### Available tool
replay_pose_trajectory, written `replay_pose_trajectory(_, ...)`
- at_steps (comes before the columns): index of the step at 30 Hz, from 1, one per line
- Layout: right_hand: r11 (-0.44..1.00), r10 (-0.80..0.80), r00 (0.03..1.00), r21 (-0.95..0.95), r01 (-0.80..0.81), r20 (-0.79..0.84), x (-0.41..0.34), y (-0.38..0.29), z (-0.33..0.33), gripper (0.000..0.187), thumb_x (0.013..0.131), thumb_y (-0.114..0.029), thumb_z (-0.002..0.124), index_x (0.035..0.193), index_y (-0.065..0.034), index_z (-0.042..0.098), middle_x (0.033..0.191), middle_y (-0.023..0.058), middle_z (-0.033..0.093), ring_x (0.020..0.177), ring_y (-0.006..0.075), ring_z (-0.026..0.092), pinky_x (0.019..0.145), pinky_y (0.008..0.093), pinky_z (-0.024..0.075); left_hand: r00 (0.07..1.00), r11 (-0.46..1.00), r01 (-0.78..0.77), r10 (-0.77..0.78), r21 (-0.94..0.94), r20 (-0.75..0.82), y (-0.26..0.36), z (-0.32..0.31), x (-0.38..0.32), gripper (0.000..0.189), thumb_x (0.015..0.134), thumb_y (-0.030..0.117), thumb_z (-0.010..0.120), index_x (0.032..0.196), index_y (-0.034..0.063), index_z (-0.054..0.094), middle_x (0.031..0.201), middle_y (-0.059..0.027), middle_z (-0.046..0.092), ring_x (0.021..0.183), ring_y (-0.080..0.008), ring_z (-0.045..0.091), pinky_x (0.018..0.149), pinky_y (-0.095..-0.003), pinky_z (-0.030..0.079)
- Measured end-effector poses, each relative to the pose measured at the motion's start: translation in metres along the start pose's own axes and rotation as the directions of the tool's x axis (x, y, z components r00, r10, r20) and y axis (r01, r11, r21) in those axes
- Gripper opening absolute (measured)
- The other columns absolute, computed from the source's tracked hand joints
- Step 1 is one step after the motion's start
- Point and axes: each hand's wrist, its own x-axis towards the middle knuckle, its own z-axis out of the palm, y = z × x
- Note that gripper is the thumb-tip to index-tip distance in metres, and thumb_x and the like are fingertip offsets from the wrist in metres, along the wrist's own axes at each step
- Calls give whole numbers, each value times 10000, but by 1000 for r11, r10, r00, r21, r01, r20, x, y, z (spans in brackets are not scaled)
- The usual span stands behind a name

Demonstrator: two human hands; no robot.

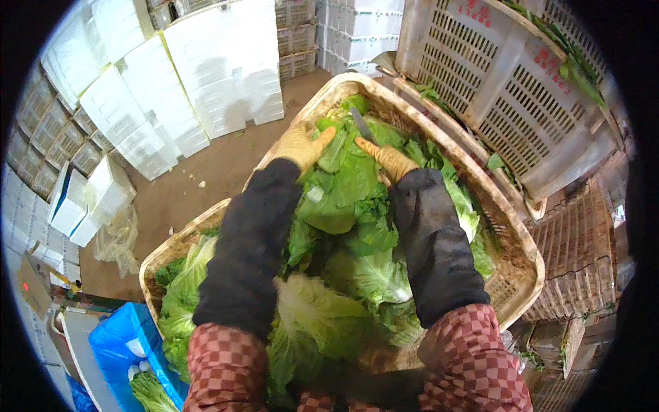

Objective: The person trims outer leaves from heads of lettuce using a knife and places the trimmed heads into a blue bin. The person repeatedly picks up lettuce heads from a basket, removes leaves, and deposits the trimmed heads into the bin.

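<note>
Both my hands wear yellowish work gloves below dark oversleeves. They are at the far part of a large dirty plastic crate [515,232] that holds green leafy vegetables. My left hand [302,146] lies against the left side of a leafy head [342,175], thumb pointing inward. In my right hand [386,158] is a knife [360,123], its blade pointing away over the leaves; the handle is hidden in the glove. Big pale-ribbed cabbage leaves [319,314] lie closer to my body, between my forearms.
Another crate of leafy heads [180,298] stands at the left, beside a blue plastic-lined box [118,332]. White foam boxes [221,67] are stacked beyond the brown floor. Tall slotted crates [494,77] rise at the upper right, with brownish crates [576,252] below them.
</note>
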Motion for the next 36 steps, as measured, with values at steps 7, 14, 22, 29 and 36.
replay_pose_trajectory(7,984,-178,969,-36,174,-172,-64,4,59,777,834,-390,781,1405,40,475,1026,166,694,769,280,678,674,355,551,999,811,10,-37,-584,-34,-33,51,-22,665,853,291,694,1413,-1,487,1319,-224,603,1240,-338,564,1051,-399,426)
replay_pose_trajectory(14,714,-681,709,-384,586,-184,-205,-24,132,537,844,-84,741,1356,-47,584,1387,224,571,1297,327,561,1037,354,461,965,413,-249,178,-876,-191,-43,-46,-166,776,882,481,742,1423,4,457,1346,-93,558,1196,-210,537,1026,-352,425)
replay_pose_trajectory(22,369,-827,529,-526,766,190,-298,-92,147,614,791,-33,694,1382,-155,579,1004,90,675,811,264,693,683,348,549,988,194,104,-129,-976,79,-122,-127,-370,815,896,540,623,1466,0,405,1397,-110,531,1256,-223,534,1062,-367,422)
replay_pose_trajectory(29,133,-639,601,-701,701,480,-344,-50,235,742,907,-140,532,1572,-9,231,758,35,574,611,179,638,506,344,504,946,545,323,-215,-773,244,-84,-152,-490,805,911,545,607,1472,4,408,1398,-85,525,1267,-204,509,1072,-349,394)
replay_pose_trajectory(36,308,-429,735,-680,666,525,-351,1,232,743,907,-103,536,1521,127,185,748,129,648,563,229,645,493,375,526,899,212,411,-256,-887,356,-60,-127,-572,724,953,451,624,1477,1,405,1444,-84,490,1301,-195,475,1095,-352,378)
